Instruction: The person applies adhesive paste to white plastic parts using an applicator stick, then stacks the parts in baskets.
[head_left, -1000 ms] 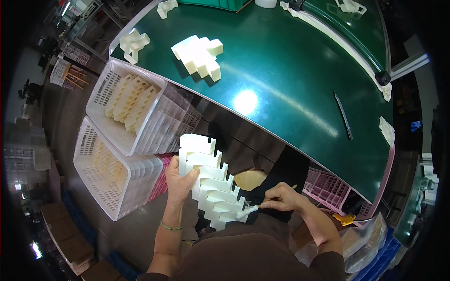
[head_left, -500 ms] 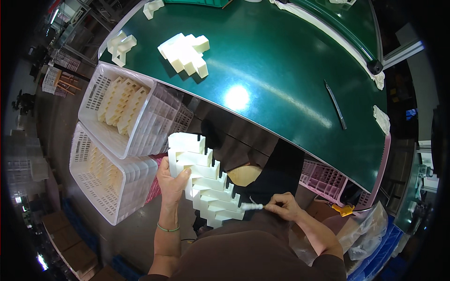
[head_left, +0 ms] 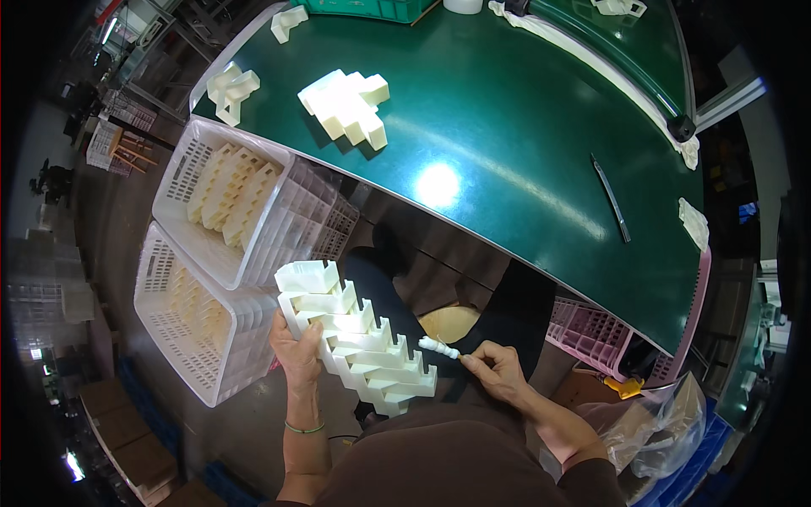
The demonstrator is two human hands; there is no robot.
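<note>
Below the near edge of the green tabletop (head_left: 524, 135), over your lap, your left hand (head_left: 297, 351) gripped the stepped white plastic part (head_left: 359, 346) along its left side, fingers wrapped round its edge. The part rose up and to the right of that hand, tilted, its lower end toward your right hand (head_left: 494, 372). That hand pinched a small white scrap (head_left: 439, 346) between thumb and fingertips, just beside the part's right edge. Two white mesh baskets (head_left: 245, 245) stood at your left, touching, each holding more stepped parts. On the tabletop lay three loose stepped pieces, the largest (head_left: 346, 103) nearest you, and one thin dark tool (head_left: 610, 196).
</note>
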